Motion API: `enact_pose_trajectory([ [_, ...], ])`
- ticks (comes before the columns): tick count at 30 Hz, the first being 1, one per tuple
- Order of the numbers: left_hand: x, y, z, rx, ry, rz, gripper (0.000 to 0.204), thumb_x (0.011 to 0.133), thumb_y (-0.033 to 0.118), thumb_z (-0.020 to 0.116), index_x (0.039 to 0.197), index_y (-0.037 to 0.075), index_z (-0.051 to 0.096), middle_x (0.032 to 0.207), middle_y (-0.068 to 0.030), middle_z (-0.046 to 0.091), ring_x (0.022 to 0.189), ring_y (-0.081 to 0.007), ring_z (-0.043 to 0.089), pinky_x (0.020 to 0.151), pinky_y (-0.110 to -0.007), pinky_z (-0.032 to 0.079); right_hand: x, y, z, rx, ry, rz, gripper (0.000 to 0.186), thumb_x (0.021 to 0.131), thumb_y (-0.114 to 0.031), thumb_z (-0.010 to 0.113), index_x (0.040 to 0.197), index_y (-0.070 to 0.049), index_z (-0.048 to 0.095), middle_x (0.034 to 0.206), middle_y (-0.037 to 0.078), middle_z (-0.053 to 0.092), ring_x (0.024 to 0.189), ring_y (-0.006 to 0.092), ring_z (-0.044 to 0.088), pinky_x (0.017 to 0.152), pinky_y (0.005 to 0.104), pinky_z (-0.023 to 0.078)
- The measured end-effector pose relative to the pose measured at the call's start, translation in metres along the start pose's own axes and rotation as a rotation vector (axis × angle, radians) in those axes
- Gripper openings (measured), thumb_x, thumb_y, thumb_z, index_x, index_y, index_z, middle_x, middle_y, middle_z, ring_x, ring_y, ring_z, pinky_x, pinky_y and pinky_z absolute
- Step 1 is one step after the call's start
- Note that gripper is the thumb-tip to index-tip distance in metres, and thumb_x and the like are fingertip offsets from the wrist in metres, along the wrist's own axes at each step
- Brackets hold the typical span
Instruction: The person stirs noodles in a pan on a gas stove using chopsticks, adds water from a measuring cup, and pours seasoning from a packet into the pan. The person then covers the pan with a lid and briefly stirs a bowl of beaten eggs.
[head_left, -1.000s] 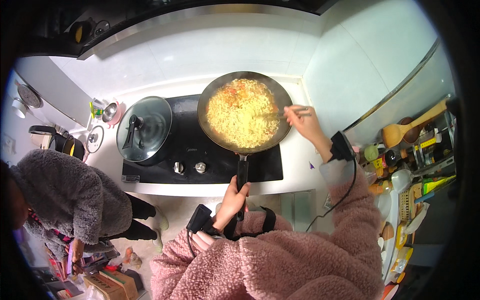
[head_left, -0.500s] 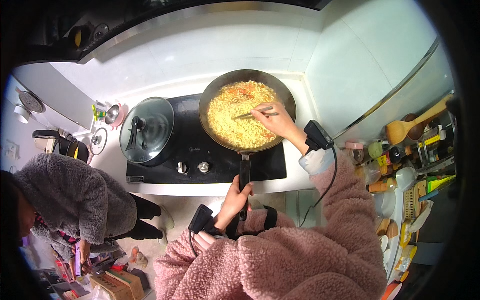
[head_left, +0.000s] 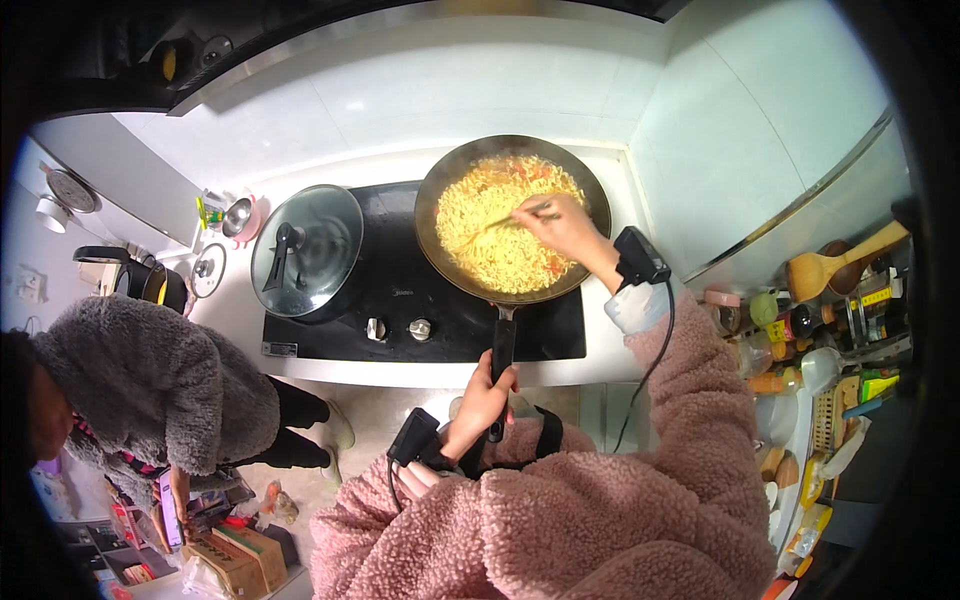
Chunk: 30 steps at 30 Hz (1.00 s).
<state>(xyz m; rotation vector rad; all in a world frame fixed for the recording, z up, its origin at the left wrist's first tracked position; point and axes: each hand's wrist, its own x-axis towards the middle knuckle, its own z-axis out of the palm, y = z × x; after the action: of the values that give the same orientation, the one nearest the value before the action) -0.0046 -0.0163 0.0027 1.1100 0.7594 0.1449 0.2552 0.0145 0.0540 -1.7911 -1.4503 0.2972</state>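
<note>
A dark frying pan [head_left: 590, 175] sits on the right side of the black cooktop. Yellow instant noodles [head_left: 510, 260] with reddish bits fill it, some liquid showing at the edges. My right hand [head_left: 566, 230] is closed around a pair of chopsticks [head_left: 492, 227], whose tips reach into the left part of the noodles and are smeared by motion. Below the cooktop's front edge, my left hand [head_left: 478, 412] wraps round the pan's black handle [head_left: 504, 345].
A glass-lidded pan [head_left: 325, 235] occupies the left of the cooktop [head_left: 400, 265], behind two knobs. A person in a grey fleece [head_left: 150, 385] stands at the left. Bottles, a wooden spatula [head_left: 808, 275] and other utensils crowd the right. A cardboard box [head_left: 235, 562] lies lower left.
The whole view has shifted slightly, so the pan and cooktop appear further right. The chopsticks have moved toward the left part of the noodles. My left hand keeps its hold on the handle.
</note>
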Motion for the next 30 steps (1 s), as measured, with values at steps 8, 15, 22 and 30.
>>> enact_pose_trajectory([
  [8,0.001,-0.001,-0.001,0.019,-0.004,-0.029,0.035,0.093,0.018,0.049,0.118,0.000,0.034,0.070,-0.0056,0.055,0.033,-0.0158,0.046,0.031,-0.026,0.039,0.029,0.046,-0.012,0.020,0.215,-0.016,0.018,0.086,-0.020,0.061,0.086,-0.003,0.068,0.077,0.012,0.066,0.062,0.0220,0.062,0.057,0.0316,0.047],
  [15,0.001,-0.001,0.000,0.001,0.011,-0.031,0.033,0.091,0.016,0.051,0.116,0.000,0.036,0.069,-0.0069,0.053,0.034,-0.0163,0.046,0.033,-0.027,0.038,0.004,0.054,-0.019,-0.023,0.221,0.057,0.021,0.086,-0.019,0.059,0.083,0.000,0.068,0.071,0.014,0.065,0.058,0.0253,0.060,0.055,0.0336,0.047],
  [22,0.002,-0.004,-0.002,-0.023,0.004,-0.019,0.034,0.091,0.016,0.050,0.117,-0.001,0.035,0.070,-0.0066,0.054,0.034,-0.0160,0.047,0.033,-0.027,0.038,-0.046,0.044,-0.025,0.054,0.093,0.059,0.017,0.083,-0.018,0.063,0.082,-0.002,0.068,0.071,0.013,0.063,0.058,0.0282,0.058,0.053,0.0337,0.044],
  [30,0.005,-0.005,-0.004,-0.009,-0.024,-0.012,0.033,0.092,0.017,0.050,0.117,0.001,0.035,0.070,-0.0067,0.054,0.034,-0.0160,0.046,0.032,-0.027,0.039,-0.071,-0.016,-0.096,0.020,-0.122,-0.022,0.012,0.083,-0.012,0.064,0.083,0.000,0.066,0.070,0.009,0.061,0.057,0.0192,0.055,0.052,0.0290,0.043],
])
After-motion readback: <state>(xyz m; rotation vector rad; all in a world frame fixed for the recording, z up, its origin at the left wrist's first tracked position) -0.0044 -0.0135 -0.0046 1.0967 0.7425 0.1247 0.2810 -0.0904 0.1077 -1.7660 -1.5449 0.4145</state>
